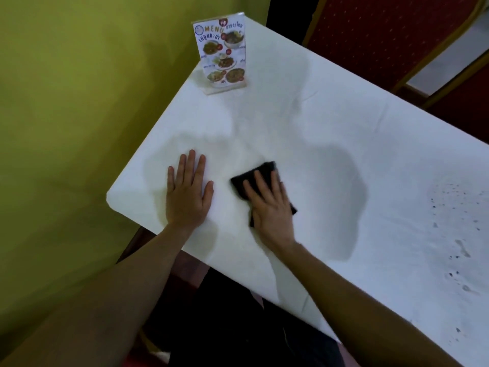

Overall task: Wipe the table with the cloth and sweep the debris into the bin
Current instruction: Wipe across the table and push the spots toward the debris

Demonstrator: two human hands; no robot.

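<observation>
Left hand (186, 192): flat on the white desk (330, 123) near its left corner, grip spread, holding nothing.
Right hand (270, 205): palm down on the cloth (260, 169), grip spread flat, pressing it to the desk.
Cloth: dark, folded, just right of the left hand, apart from it.
Debris (455, 234): dark specks scattered at the desk's right side, well apart from the cloth.
Menu stand (222, 54): upright at the far corner.

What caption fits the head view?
Right hand presses dark cloth on white table; left hand lies flat; crumbs remain.
</observation>
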